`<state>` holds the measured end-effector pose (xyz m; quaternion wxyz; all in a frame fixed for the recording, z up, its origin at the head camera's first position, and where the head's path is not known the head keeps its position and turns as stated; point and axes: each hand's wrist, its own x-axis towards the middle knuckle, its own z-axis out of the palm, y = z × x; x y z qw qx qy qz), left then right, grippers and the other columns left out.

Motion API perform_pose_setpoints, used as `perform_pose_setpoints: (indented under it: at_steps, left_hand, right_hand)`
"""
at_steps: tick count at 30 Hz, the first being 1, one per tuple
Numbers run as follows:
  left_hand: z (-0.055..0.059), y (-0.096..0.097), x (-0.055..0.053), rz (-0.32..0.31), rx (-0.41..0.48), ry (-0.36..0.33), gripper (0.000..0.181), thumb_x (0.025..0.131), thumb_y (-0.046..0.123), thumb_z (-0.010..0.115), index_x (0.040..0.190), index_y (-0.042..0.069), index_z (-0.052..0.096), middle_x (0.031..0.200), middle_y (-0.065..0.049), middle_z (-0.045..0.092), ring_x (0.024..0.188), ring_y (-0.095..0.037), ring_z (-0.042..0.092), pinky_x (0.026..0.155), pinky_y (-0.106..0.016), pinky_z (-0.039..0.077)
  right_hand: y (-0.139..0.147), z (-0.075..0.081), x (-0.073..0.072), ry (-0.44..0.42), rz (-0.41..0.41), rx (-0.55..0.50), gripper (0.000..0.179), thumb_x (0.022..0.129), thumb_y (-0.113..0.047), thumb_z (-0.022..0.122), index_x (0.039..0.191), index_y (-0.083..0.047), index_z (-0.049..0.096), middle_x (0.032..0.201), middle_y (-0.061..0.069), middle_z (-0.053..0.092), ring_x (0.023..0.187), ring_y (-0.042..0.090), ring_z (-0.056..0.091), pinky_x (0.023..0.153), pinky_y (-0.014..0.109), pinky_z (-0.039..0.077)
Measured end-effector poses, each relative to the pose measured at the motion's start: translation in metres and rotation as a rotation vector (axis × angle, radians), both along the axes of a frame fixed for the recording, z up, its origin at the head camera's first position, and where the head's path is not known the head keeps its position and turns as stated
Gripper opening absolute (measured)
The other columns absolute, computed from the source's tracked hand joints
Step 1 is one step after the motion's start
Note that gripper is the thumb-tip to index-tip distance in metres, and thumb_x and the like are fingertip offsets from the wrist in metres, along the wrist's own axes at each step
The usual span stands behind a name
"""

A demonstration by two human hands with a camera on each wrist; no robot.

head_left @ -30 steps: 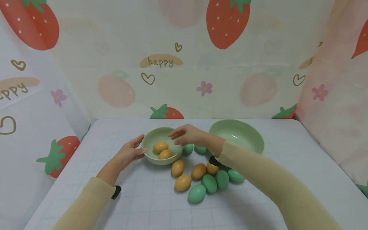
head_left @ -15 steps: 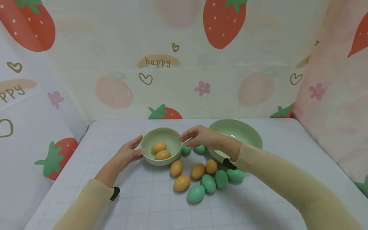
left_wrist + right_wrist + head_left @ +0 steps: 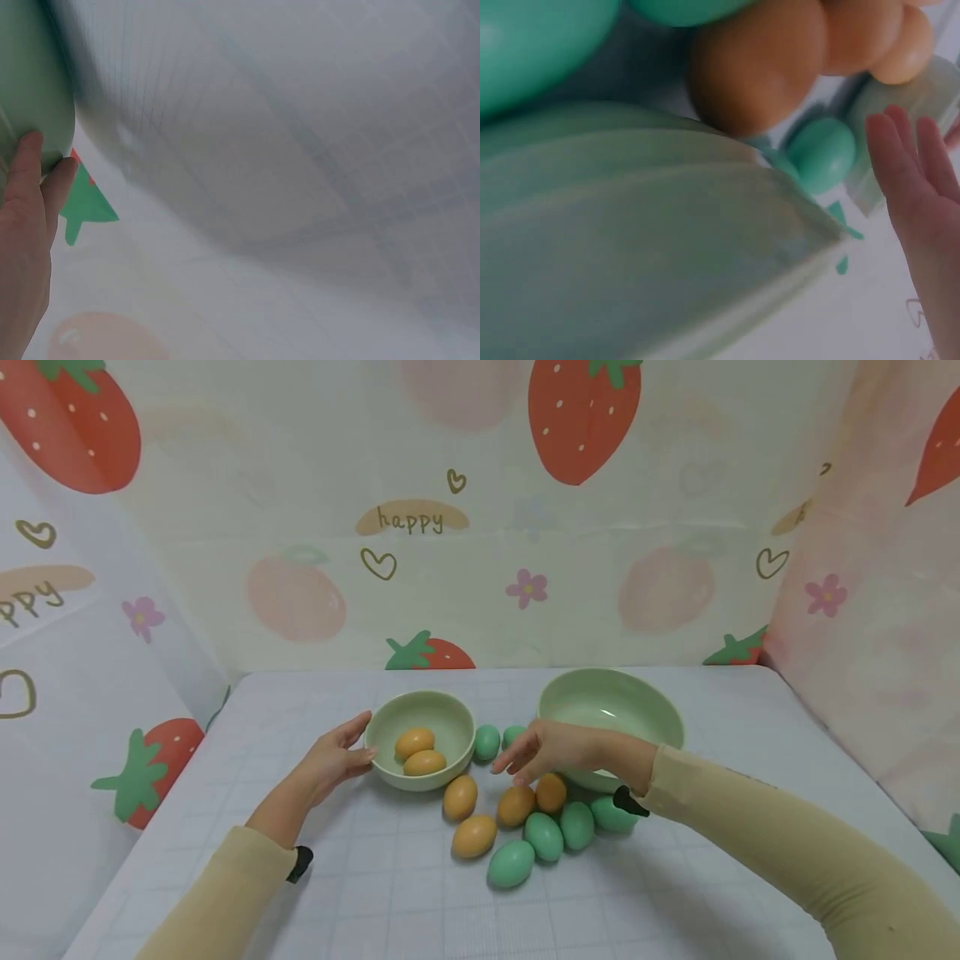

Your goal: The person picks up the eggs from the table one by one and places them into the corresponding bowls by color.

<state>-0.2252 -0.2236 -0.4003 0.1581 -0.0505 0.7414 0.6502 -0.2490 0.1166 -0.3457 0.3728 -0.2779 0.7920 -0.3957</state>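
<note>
A small pale green bowl (image 3: 442,714) with two orange eggs (image 3: 424,763) in it stands left of centre. My left hand (image 3: 330,766) rests against its left side, fingers fairly straight; in the left wrist view, fingertips (image 3: 30,150) touch the outer wall. My right hand (image 3: 558,750) hovers with nothing in it, fingers pointing down and left, close over a loose orange egg (image 3: 516,807). Another orange egg (image 3: 551,793) lies beside that one. Behind the hand, a green egg (image 3: 513,737) is partly hidden. In the right wrist view the right fingers (image 3: 885,150) are extended and apart.
A larger green bowl (image 3: 652,710) stands at the back right, partly behind the right hand. Two more orange eggs (image 3: 474,837) lie in front of the small bowl. Several green eggs (image 3: 512,864) lie in front and right, and one (image 3: 487,742) beside the small bowl.
My right hand has moved from over the small bowl to the right, then down toward the loose orange eggs. My left hand stays at the small bowl.
</note>
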Motion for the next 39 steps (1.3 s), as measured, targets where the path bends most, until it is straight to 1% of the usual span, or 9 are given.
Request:
perform_pose_setpoints:
  at_steps: [5,7,10,16,22,25,32,36,39]
  left_hand:
    - [0.000,0.000,0.000,0.003,0.000,-0.004,0.073,0.098,-0.002,0.052,0.156,0.009,0.009,0.162,-0.011,0.001,0.142,-0.031,0.027,0.106,-0.039,0.039]
    - [0.000,0.000,0.001,0.001,0.001,-0.003,0.073,0.098,-0.002,0.052,0.156,0.009,0.009,0.162,-0.012,0.000,0.142,-0.032,0.026,0.106,-0.039,0.040]
    - [0.001,0.001,0.001,0.003,0.007,-0.006,0.073,0.098,-0.003,0.052,0.156,0.008,0.009,0.162,-0.012,0.000,0.142,-0.032,0.027,0.105,-0.038,0.040]
    - [0.001,0.000,0.001,0.011,0.019,-0.009,0.073,0.098,-0.003,0.051,0.156,0.009,0.009,0.162,-0.012,0.000,0.141,-0.032,0.028,0.106,-0.038,0.040]
    - [0.001,0.000,0.001,0.010,0.013,-0.008,0.073,0.098,-0.002,0.052,0.157,0.010,0.010,0.162,-0.011,0.001,0.142,-0.031,0.027,0.106,-0.038,0.039]
    - [0.000,0.000,0.000,0.010,0.011,-0.009,0.074,0.098,-0.002,0.053,0.157,0.011,0.010,0.162,-0.010,0.000,0.142,-0.031,0.028,0.106,-0.038,0.039]
    - [0.002,0.001,0.001,0.004,0.004,-0.006,0.073,0.098,-0.002,0.052,0.157,0.010,0.010,0.162,-0.010,0.000,0.143,-0.031,0.026,0.107,-0.040,0.038]
    - [0.002,0.001,0.001,0.006,0.001,-0.010,0.073,0.098,-0.002,0.052,0.157,0.010,0.010,0.162,-0.010,0.000,0.143,-0.031,0.024,0.108,-0.042,0.037]
    - [0.001,0.001,0.001,0.009,-0.001,-0.013,0.074,0.098,-0.002,0.052,0.157,0.010,0.010,0.162,-0.010,0.000,0.144,-0.031,0.022,0.108,-0.042,0.037]
  right_hand:
    - [-0.001,-0.010,0.000,0.027,0.055,0.074,0.031,0.085,-0.005,0.074,0.116,-0.005,0.071,0.130,0.008,0.062,0.129,0.024,0.049,0.111,0.045,0.034]
    - [-0.002,-0.014,0.000,0.038,0.067,0.086,0.029,0.084,-0.005,0.074,0.113,-0.006,0.073,0.133,0.010,0.059,0.131,0.024,0.046,0.112,0.046,0.032]
    - [-0.002,-0.018,0.000,0.066,0.100,0.089,0.029,0.084,-0.003,0.074,0.113,-0.005,0.073,0.136,0.015,0.056,0.133,0.027,0.044,0.111,0.046,0.033]
    - [-0.004,-0.027,0.001,0.128,0.157,0.131,0.028,0.084,0.002,0.072,0.110,-0.008,0.075,0.135,0.014,0.057,0.132,0.027,0.045,0.110,0.046,0.035]
    - [-0.006,-0.031,0.004,0.184,0.166,0.153,0.030,0.081,0.008,0.072,0.105,-0.010,0.077,0.133,0.013,0.059,0.131,0.028,0.046,0.113,0.047,0.030]
    - [-0.008,-0.032,0.005,0.212,0.172,0.163,0.030,0.082,0.008,0.070,0.106,-0.009,0.077,0.132,0.013,0.059,0.130,0.029,0.046,0.112,0.046,0.032]
    - [-0.009,-0.037,0.006,0.311,0.182,0.087,0.023,0.091,-0.001,0.065,0.113,-0.003,0.073,0.118,0.006,0.068,0.120,0.021,0.056,0.101,0.029,0.045]
    - [-0.009,-0.041,0.006,0.366,0.182,0.075,0.025,0.094,-0.007,0.062,0.118,-0.004,0.071,0.122,0.007,0.067,0.123,0.024,0.054,0.103,0.031,0.044]
    - [-0.010,-0.043,0.005,0.380,0.178,0.090,0.028,0.094,-0.010,0.063,0.121,-0.006,0.069,0.127,0.010,0.063,0.126,0.027,0.051,0.105,0.034,0.042]
